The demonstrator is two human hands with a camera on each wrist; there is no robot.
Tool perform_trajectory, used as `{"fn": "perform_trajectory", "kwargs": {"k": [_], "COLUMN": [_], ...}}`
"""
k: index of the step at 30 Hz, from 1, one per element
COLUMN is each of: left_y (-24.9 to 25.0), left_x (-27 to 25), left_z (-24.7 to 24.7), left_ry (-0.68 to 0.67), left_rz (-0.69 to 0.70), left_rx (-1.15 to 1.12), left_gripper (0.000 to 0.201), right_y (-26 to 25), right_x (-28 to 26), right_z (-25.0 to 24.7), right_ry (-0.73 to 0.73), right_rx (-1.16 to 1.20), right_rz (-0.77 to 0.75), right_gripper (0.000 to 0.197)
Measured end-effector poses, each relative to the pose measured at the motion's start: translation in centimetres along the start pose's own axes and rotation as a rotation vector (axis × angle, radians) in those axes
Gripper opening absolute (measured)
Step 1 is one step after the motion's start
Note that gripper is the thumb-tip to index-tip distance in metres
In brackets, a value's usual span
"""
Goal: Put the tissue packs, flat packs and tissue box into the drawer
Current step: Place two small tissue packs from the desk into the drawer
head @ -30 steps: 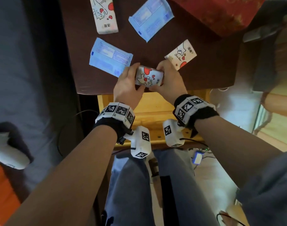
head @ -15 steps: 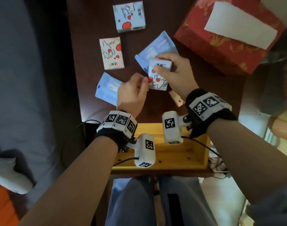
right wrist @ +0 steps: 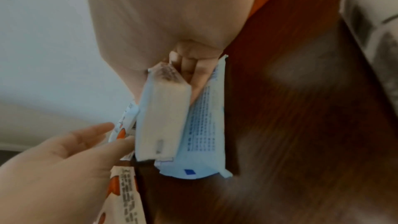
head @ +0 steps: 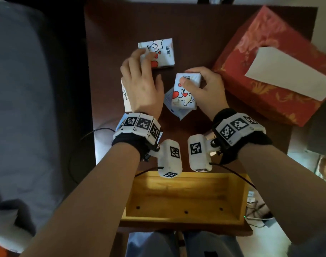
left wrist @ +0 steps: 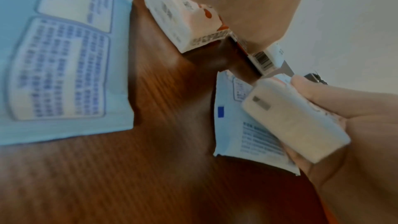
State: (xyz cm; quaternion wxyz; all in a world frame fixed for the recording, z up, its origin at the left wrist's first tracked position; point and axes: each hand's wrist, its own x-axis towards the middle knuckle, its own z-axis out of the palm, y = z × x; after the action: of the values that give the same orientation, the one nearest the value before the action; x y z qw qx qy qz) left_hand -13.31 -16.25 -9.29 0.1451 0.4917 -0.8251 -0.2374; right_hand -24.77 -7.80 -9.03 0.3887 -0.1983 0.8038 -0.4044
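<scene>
Both forearms are left bare. A black strap is worn around each wrist, and a band of white blocks printed with black square markers is fixed over it: left wristband [head: 138, 127], right wristband [head: 238, 127]. A rounded white camera housing [head: 170, 158], marked the same way, is bracketed to each wrist, and a thin black cable is led from it. Grey-blue trousers [head: 153, 244] are worn.
</scene>
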Motion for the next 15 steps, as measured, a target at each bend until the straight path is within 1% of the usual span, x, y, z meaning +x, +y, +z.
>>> {"fn": "perform_trajectory", "kwargs": {"k": [2,5,6,9,11,15], "left_y": [-0.2,-0.3,-0.3,0.1,0.3,0.6], "left_x": [0.3,0.4,0.4,0.4,0.4,0.1], "left_z": [0.5,1.0,1.1,1.4,1.5,1.4], "left_ry": [-0.029,-0.115,-0.122,-0.051,-0.017,-0.05], "left_rz": [0.0,0.006,-0.005,-0.063,-0.071,-0.089], "left_rx": [0.032,0.006,0.007,0.075,0.12,0.144], "left_gripper": [0.045,0.049,0.049,0.045,0.049,0.059], "right_y": [0.1,0.2,0.2,0.1,0.1,0.0], "right_x": [0.0,0.0,0.0,0.0,0.0,-0.2], "right_z": [0.0,0.0,0.0,-0.2,-0.4,-0.7], "right_ry": [-0.005,-0.025,-0.029,-0.051,-0.071,-0.098], "right_rx": [-0.009,0.014,0.011,0.011,0.016,0.02], "right_rz": [-0.009,0.002,0.002,0.001,-0.005,-0.031], "right_gripper": [0.028,0.029,0.03,0.029,0.028,0.027]}}
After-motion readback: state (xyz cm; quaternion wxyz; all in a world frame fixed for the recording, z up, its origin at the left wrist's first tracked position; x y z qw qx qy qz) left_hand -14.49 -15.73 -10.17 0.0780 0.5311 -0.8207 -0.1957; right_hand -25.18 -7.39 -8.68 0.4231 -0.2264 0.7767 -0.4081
